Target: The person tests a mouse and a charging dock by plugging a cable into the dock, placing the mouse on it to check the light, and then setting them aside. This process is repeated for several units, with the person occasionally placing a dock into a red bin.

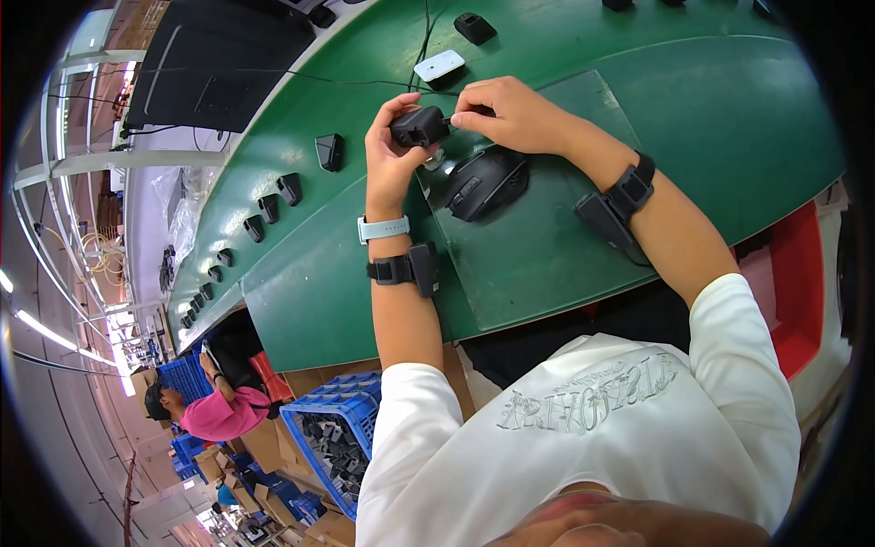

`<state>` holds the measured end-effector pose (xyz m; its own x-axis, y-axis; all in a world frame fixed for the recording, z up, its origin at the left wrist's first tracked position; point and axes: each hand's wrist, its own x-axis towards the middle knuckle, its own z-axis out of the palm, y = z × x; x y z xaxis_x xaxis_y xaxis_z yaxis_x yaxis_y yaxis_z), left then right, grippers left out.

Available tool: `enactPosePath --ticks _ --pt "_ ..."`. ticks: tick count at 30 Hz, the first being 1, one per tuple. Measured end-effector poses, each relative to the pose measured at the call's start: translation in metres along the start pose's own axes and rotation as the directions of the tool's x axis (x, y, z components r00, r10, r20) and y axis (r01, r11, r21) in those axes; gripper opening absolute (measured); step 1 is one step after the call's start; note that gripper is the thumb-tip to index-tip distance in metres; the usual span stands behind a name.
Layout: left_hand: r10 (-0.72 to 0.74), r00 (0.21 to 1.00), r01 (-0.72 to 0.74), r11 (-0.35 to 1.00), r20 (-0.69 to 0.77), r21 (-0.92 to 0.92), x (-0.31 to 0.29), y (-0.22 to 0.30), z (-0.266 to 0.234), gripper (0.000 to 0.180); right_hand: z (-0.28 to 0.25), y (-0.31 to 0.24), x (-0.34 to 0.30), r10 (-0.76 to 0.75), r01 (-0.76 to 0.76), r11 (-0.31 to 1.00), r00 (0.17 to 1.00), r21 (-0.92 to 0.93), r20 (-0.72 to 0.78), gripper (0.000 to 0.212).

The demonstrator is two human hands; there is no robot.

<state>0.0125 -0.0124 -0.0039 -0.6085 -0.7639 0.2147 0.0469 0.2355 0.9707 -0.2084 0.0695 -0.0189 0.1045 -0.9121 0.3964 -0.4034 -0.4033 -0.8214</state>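
Note:
My left hand (392, 159) is closed round a boxy black power adapter (419, 128), held above the green table. Against the adapter's right side, my right hand (515, 114) pinches a small black cable plug (449, 120). Whether the plug is fully seated cannot be made out. Just below my hands a black computer mouse (488, 182) lies on a dark green mat (538, 264). Beyond them sits a small white device (439, 67) with a thin black cable near it.
Black adapters, one of them (329, 152) close to my left hand, stand in a row along the green table (310, 319). Another adapter (475, 28) is at the far side. A monitor (205, 68) stands far left. Below left are a blue crate (314, 410) of black parts and a person in pink (223, 415).

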Motion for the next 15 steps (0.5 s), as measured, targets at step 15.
enactPosePath --ticks 15 --pt "-0.079 0.996 0.080 0.996 -0.040 0.027 0.001 0.006 0.013 0.049 -0.002 0.001 0.002 -0.316 0.237 0.931 0.904 -0.277 -0.290 0.033"
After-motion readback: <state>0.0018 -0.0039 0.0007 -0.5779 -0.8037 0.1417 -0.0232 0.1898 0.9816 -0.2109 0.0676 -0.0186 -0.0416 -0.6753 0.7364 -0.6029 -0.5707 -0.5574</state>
